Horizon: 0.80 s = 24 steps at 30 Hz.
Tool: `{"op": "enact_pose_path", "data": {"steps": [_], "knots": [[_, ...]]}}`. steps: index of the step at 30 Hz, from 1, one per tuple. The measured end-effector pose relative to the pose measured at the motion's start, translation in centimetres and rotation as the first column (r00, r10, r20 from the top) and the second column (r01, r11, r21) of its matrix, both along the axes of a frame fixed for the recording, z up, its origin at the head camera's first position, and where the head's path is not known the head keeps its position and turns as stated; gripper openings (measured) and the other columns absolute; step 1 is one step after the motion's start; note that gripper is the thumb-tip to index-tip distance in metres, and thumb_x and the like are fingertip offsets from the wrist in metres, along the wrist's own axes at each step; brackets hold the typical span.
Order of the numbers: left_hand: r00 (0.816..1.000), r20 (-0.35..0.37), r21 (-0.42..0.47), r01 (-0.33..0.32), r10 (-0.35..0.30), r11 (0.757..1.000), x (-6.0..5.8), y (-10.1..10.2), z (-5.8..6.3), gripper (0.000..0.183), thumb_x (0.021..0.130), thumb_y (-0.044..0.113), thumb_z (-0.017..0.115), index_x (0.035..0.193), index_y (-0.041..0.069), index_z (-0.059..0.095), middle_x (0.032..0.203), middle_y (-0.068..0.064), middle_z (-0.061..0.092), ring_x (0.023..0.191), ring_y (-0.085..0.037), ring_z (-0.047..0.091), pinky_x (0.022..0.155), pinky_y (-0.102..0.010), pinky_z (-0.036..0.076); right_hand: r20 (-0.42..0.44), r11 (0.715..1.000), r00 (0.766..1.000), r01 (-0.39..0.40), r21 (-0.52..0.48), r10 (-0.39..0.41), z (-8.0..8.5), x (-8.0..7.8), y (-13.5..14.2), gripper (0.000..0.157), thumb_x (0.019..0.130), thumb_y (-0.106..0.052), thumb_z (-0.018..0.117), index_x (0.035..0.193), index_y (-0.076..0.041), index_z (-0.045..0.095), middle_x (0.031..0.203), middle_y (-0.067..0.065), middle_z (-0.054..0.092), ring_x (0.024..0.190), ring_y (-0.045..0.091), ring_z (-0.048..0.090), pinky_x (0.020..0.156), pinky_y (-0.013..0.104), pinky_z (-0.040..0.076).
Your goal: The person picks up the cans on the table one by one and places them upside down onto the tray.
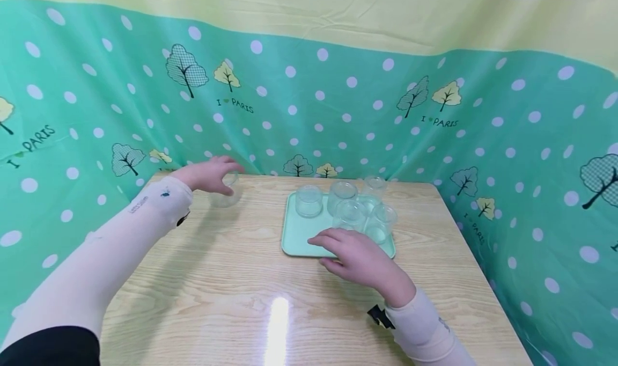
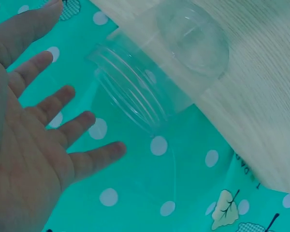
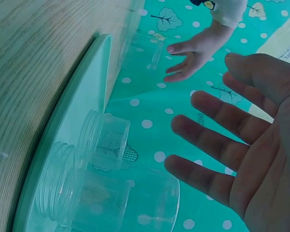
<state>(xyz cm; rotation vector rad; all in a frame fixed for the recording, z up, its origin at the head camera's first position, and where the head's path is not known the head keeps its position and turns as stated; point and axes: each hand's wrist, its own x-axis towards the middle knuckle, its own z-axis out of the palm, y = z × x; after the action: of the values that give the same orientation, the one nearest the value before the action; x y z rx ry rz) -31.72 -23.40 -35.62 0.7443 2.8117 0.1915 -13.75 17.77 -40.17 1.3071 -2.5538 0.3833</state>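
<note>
My left hand [image 1: 208, 175], fingers spread, hovers over a clear plastic jar [image 1: 225, 200] at the table's back left. In the left wrist view this jar [image 2: 183, 79] stands mouth up with a threaded rim, and the fingertips are apart from it. A pale green tray [image 1: 300, 236] sits right of centre and carries several clear jars. The right wrist view shows a large jar [image 3: 152, 195] and a smaller jar [image 3: 117, 137] there, threaded mouths down on the tray. Above the tray's front edge, my right hand [image 1: 361, 260] holds nothing, its fingers loosely extended.
The wooden table [image 1: 232, 307] has a bright light reflection near its front. A green and yellow printed curtain [image 1: 270, 76] hangs along the back and both sides, close to the table's edges. Another jar [image 1: 375, 188] stands at the back right of the group.
</note>
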Motion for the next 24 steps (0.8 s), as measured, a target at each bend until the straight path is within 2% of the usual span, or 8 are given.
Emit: {"op": "enact_pose_path", "data": {"steps": [11,17,24], "knots": [[0.998,0.038,0.013,-0.058,0.058,0.998,-1.0,-0.5,-0.5,0.076,0.089,0.033,0.079,0.154,0.016,0.045,0.161,-0.025,0.029,0.147,-0.054,0.023,0.112,-0.076,0.028,-0.009,1.0,1.0,-0.01,0.004,0.01,0.2,0.1,0.1,0.043,0.096,-0.03,0.073,0.137,-0.021,0.063,0.127,-0.006,0.066,0.111,0.012,0.066,0.091,0.032,0.058],[0.992,0.062,0.007,-0.107,0.107,0.994,-1.4,-0.9,-0.8,0.081,0.091,0.039,0.076,0.158,0.014,0.037,0.164,-0.026,0.022,0.148,-0.057,0.018,0.112,-0.079,0.023,-0.012,1.0,1.0,-0.01,0.007,0.01,0.1,0.1,0.0,0.042,0.096,-0.03,0.073,0.136,-0.021,0.064,0.126,-0.007,0.067,0.112,0.012,0.066,0.091,0.032,0.058],[0.991,0.079,-0.003,-0.109,0.109,0.994,-2.2,-1.3,-1.2,0.082,0.092,0.04,0.074,0.159,0.013,0.035,0.164,-0.028,0.02,0.147,-0.058,0.018,0.111,-0.078,0.026,-0.012,1.0,1.0,-0.009,0.004,0.009,0.0,0.1,0.0,0.04,0.095,-0.028,0.075,0.133,-0.022,0.065,0.124,-0.009,0.067,0.11,0.011,0.066,0.09,0.031,0.058]]}}
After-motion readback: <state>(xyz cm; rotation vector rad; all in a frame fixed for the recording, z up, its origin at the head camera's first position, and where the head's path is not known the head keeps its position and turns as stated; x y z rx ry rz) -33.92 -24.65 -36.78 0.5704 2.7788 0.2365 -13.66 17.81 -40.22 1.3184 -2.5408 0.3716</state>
